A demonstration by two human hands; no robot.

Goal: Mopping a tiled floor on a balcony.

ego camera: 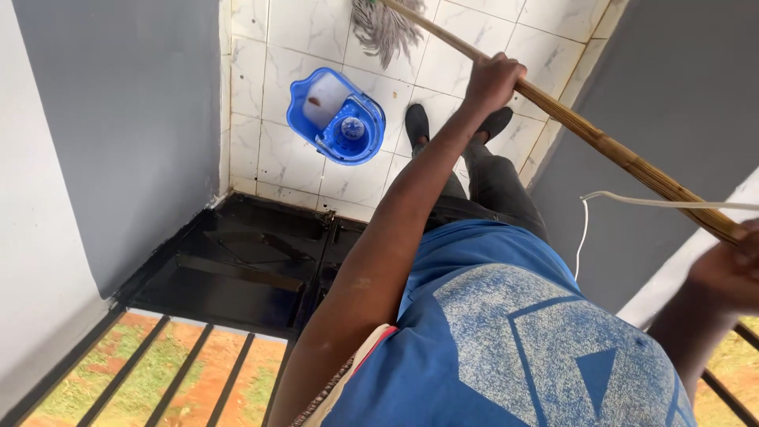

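Mop handle runs slantwise between my hands: my left hand is wrapped around it low down, toward the stringy head on the white tiled floor, and my right hand closes on the upper end near my chest, though its fingers are blurred. Spacing them apart gives me leverage. The blue wringer bucket stands just beside my shoes, near the mop head for dipping.
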